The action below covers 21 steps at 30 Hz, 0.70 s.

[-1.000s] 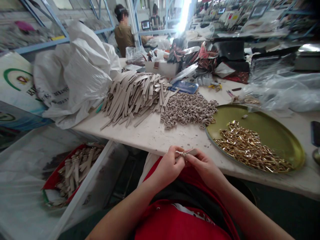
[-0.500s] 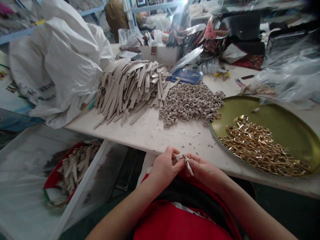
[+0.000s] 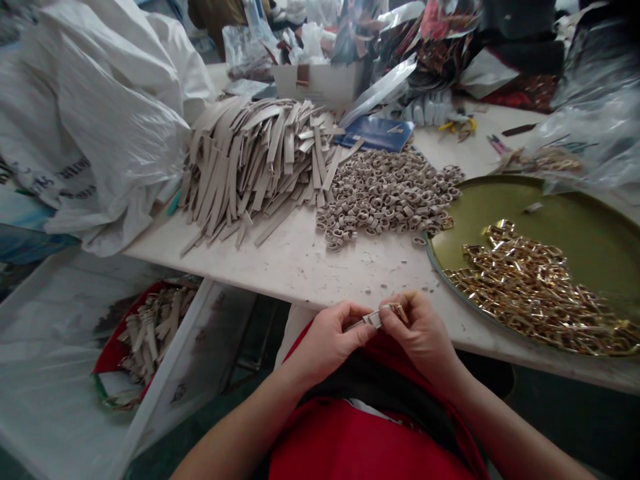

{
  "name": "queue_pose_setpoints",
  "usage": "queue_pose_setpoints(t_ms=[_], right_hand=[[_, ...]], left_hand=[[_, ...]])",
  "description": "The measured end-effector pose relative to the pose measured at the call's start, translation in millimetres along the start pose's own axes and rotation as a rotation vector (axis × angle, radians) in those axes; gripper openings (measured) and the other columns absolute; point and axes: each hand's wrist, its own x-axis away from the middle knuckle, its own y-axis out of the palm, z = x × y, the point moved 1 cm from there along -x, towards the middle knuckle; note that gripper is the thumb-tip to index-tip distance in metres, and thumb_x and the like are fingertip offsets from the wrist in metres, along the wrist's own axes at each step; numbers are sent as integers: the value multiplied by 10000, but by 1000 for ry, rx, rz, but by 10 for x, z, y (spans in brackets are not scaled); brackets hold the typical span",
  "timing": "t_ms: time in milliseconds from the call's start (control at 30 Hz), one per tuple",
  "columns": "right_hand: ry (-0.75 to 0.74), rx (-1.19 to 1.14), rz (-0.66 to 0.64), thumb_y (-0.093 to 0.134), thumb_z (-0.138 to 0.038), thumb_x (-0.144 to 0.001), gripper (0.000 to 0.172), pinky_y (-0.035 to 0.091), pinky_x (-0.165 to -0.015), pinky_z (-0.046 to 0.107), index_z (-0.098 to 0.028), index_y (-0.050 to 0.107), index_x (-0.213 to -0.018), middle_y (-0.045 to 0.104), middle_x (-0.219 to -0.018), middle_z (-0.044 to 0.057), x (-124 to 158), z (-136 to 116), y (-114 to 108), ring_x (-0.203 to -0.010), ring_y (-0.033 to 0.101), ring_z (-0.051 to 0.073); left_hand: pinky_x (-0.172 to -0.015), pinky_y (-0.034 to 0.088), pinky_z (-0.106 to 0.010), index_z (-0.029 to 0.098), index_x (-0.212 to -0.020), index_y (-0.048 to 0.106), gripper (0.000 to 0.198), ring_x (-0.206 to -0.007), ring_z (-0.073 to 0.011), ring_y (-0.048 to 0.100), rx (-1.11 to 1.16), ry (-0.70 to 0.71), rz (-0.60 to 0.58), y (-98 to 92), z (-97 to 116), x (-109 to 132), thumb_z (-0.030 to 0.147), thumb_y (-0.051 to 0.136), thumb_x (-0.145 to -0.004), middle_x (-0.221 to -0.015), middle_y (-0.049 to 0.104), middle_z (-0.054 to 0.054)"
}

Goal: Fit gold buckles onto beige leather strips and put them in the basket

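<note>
My left hand (image 3: 327, 339) and my right hand (image 3: 423, 331) meet just below the table's front edge, over my red-clothed lap. Both pinch one small beige strap (image 3: 369, 320) with a gold buckle at its right end, under my right fingers. On the table lie a heap of beige straps (image 3: 255, 163), a pile of small beige loops (image 3: 385, 198) and a round brass tray (image 3: 575, 220) holding several gold buckles (image 3: 535, 290).
A big white plastic bag (image 3: 95, 113) fills the table's left end. Below left, a red basket (image 3: 145, 330) holds finished straps inside a white sack. Boxes, foil bags and a blue packet (image 3: 375, 133) crowd the back; clear plastic lies at the right.
The view has tilted down, so the table sits higher in frame. My hands have turned the strap level, and my right fingers now close over its buckle end.
</note>
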Motion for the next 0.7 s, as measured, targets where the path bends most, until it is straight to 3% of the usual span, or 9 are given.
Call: queue_pose_setpoints(t_ms=[100, 267, 367, 433, 500, 633, 700], right_hand=[[18, -13, -134, 642, -457, -712, 328, 344, -487, 242, -217, 479, -867, 509, -589, -53, -10, 15, -25, -513, 450, 114], [273, -319, -508, 657, -455, -724, 329, 289, -472, 219, -221, 446, -821, 466, -502, -83, 40, 33, -89, -464, 408, 91], [384, -503, -614, 681, -432, -705, 333, 279, -470, 206, -219, 444, -797, 494, -574, -68, 105, 32, -104, -476, 408, 77], [380, -479, -625, 660, -443, -715, 320, 284, -468, 209, -220, 446, -796, 498, -597, -61, 157, 21, -106, -477, 403, 79], [251, -288, -547, 612, -437, -749, 266, 295, -473, 222, -222, 463, -795, 486, -579, -56, 210, -5, -117, -483, 402, 95], [-226, 284, -293, 568, -286, -777, 75, 356, -579, 270, -215, 551, -760, 560, -667, -4, 329, -90, -157, -618, 480, 145], [-297, 379, -293, 547, -248, -782, 46, 368, -587, 272, -215, 567, -756, 575, -687, 0, 376, -101, -164, -630, 494, 149]], left_hand=[[-707, 450, -252, 115, -979, 612, 326, -743, -124, 584, 67, -31, -15, 14, -15, 5, 342, 648, -748, -879, 656, -57], [-716, 470, -270, 100, -979, 610, 382, -716, -121, 602, 195, -76, -103, 41, -48, 56, 364, 685, -713, -882, 657, -73], [-696, 469, -260, 99, -961, 608, 389, -715, -119, 599, 254, -56, -128, 58, -67, 103, 363, 705, -693, -876, 655, -73], [-683, 464, -250, 97, -960, 607, 379, -734, -122, 595, 261, -41, -132, 69, -73, 135, 353, 701, -698, -893, 650, -78], [-678, 459, -244, 100, -975, 604, 361, -733, -118, 590, 214, -28, -116, 79, -76, 164, 338, 684, -716, -907, 646, -77], [-674, 446, -240, 107, -978, 607, 289, -663, -92, 567, 16, 17, -78, 105, -85, 209, 295, 630, -760, -850, 644, -52], [-661, 444, -236, 108, -987, 599, 293, -659, -96, 569, -22, 26, -95, 116, -94, 231, 291, 623, -760, -845, 642, -50]])
